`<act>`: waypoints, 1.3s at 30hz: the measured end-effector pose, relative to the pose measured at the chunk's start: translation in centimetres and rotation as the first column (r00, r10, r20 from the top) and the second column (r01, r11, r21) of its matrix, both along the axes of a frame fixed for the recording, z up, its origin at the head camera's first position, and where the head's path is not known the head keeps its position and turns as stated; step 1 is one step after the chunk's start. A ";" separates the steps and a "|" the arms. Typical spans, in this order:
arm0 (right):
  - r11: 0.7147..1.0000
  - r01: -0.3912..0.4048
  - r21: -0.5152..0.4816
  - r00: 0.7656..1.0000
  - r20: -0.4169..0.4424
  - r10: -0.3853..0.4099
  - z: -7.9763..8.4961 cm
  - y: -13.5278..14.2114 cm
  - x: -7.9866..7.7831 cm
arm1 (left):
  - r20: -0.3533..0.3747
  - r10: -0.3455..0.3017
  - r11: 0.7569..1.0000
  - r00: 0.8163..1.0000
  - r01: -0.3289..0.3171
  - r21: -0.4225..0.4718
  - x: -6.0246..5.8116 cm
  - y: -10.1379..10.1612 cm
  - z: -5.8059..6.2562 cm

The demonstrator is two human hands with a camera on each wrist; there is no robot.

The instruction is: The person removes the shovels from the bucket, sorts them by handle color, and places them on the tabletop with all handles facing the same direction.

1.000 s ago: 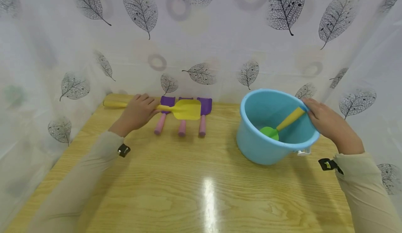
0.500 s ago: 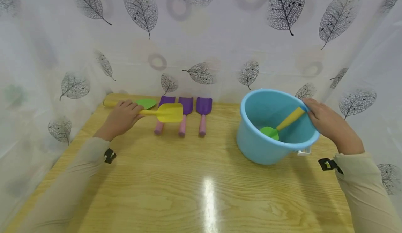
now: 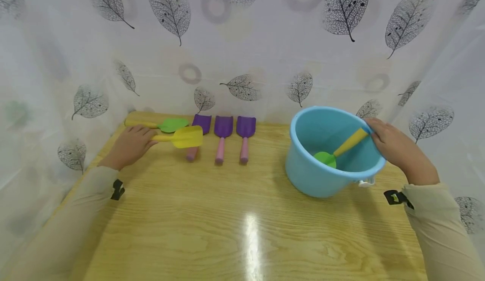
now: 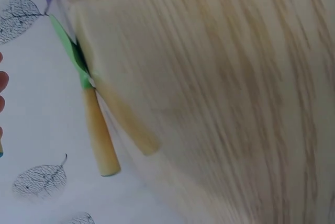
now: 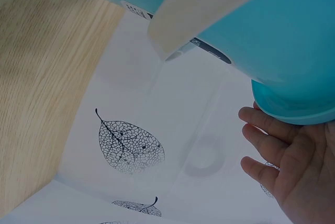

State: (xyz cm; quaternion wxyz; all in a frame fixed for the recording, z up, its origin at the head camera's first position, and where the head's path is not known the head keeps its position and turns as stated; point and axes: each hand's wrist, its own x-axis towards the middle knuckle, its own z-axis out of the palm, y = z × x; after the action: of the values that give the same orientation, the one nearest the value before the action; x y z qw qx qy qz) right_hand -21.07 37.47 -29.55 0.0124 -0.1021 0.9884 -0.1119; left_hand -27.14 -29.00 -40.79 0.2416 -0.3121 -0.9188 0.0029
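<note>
My left hand (image 3: 130, 145) grips the handle of a yellow toy shovel (image 3: 188, 137), its blade pointing right. Just behind lies a green-bladed toy shovel with a yellow handle (image 3: 173, 125), which also shows in the left wrist view (image 4: 99, 130). At that view's left edge only fingertips (image 4: 2, 81) of the hand appear. A light blue bucket (image 3: 314, 180) stands on the right, with my right hand (image 3: 399, 152) holding its rim, fingers outside the wall. Inside the bucket leans another green shovel with a yellow handle (image 3: 350, 142).
Three purple toy shovels with pink handles stand in a row, the left one (image 3: 202, 122) partly behind the yellow blade, then the middle one (image 3: 223, 126) and the right one (image 3: 246, 126). A leaf-printed curtain (image 3: 257, 54) borders the wooden table (image 3: 212, 226) at the back and sides.
My left hand has carried the yellow shovel leftward and slightly nearer, uncovering the purple shovels and the green one behind it. The right hand and bucket have stayed put.
</note>
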 end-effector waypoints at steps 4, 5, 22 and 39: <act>1.000 -0.005 -0.005 1.000 -0.004 0.005 0.0 0.0 0.0 | -0.014 -0.011 1.000 1.000 0.011 -0.008 -0.3 -1.1 -0.4; 1.000 -0.008 -0.005 1.000 -0.006 0.008 -0.1 0.0 -0.1 | -0.014 -0.011 1.000 1.000 0.011 -0.015 -0.3 -1.4 -0.4; 1.000 -0.015 -0.004 1.000 -0.017 0.015 0.0 0.0 -0.1 | 0.084 0.040 0.992 0.996 -0.030 -0.122 -1.2 -4.1 -1.0; 1.000 -0.001 -0.011 1.000 -0.013 0.001 -0.1 0.0 -0.2 | 0.193 0.095 0.977 0.977 -0.054 -0.209 -2.2 -5.4 -1.3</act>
State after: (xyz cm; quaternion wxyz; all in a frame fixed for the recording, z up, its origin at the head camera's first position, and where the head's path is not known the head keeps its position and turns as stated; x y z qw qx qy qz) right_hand -21.25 37.50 -29.64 0.0053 -0.1036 0.9878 -0.1165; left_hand -29.31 -34.35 -42.13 0.1140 -0.2991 -0.9445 0.0737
